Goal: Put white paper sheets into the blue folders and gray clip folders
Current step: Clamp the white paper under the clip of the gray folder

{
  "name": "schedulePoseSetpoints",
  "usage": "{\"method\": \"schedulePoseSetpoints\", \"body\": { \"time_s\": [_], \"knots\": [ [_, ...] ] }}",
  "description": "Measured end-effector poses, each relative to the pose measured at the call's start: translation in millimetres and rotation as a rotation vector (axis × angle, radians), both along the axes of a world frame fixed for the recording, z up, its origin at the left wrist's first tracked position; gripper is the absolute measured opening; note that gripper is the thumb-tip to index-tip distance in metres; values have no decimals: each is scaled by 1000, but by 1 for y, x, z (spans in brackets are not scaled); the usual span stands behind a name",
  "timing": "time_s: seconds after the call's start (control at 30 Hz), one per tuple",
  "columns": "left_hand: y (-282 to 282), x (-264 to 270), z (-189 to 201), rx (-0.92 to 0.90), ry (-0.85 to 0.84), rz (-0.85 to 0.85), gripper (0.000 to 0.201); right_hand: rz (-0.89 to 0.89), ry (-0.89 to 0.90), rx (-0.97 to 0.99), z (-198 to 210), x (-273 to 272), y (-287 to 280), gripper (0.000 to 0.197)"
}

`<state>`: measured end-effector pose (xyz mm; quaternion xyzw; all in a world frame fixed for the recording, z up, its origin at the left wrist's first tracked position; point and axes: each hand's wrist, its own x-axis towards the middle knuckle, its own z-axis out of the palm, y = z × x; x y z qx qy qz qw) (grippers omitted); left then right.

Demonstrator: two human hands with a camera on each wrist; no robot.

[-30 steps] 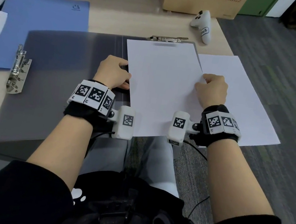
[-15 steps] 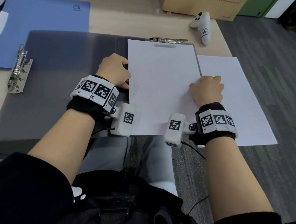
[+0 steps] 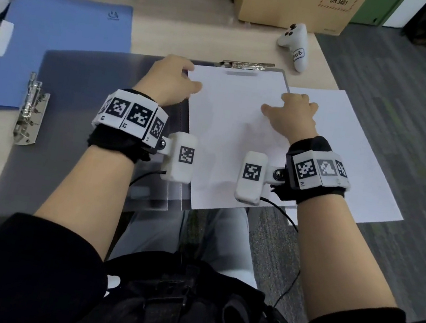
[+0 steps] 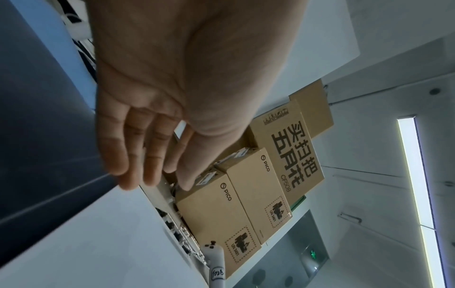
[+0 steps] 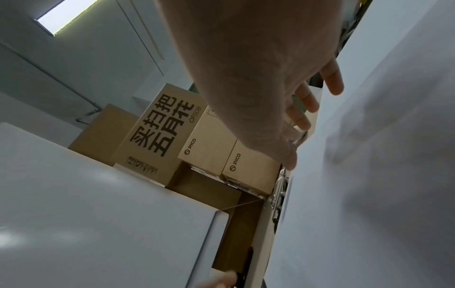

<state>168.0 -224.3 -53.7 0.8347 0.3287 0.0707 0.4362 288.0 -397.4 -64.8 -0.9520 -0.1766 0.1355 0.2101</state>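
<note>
White sheet (image 3: 228, 124) lay lengthwise under both our flat, empty hands — left (image 3: 170, 82), right (image 3: 291, 115) — clip (image 3: 246, 64) just beyond.

An open clip folder (image 3: 80, 112) lies on the desk (image 3: 187, 37) before the person, its near edge overhanging the desk. One paper sheet (image 3: 226, 141) lies on its right half, top edge at the clip (image 3: 246, 65). A second sheet (image 3: 347, 154) lies to the right, partly under the folder and past the desk edge. A second folder (image 3: 56, 52) lies behind and left, partly under the open one; a loose binder mechanism (image 3: 30, 110) rests across both. A controller (image 3: 294, 45) lies behind the clip, before cardboard boxes (image 3: 293, 1). The left hand (image 3: 170, 82) rests at the top sheet's left edge, the right hand (image 3: 292, 112) on its right part.
</note>
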Motion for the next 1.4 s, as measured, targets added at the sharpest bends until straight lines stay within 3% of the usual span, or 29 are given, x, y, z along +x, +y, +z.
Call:
{"method": "schedulePoseSetpoints", "body": {
  "time_s": [0.3, 0.43, 0.57, 0.67, 0.83, 1.07, 1.23, 1.4],
  "knots": [
    [-1, 46, -13, 74, 104, -222, 46, 64, 108, 113, -3, 13, 36, 48],
    [6, 57, -19, 110, 132, -237, 27, 73, 108, 99, -8, 28, 48, 47],
    [14, 61, -26, 129, 134, -232, 40, 82, 134, 87, -15, 40, 56, 72],
    [18, 63, -29, 109, 103, -233, 39, 65, 129, 92, -19, 46, 60, 83],
    [25, 66, -30, 47, 38, -200, 33, 65, 131, 89, -21, 54, 65, 90],
    [33, 74, -29, -6, 7, -112, 24, 307, 104, -44, -23, 53, 72, 82],
    [37, 87, -23, 24, -4, -61, 16, 374, 112, -136, -25, 56, 73, 77],
    [24, 109, -18, -19, -247, 81, 11, 382, 128, -152, -25, 58, 71, 76]
  ]
}}
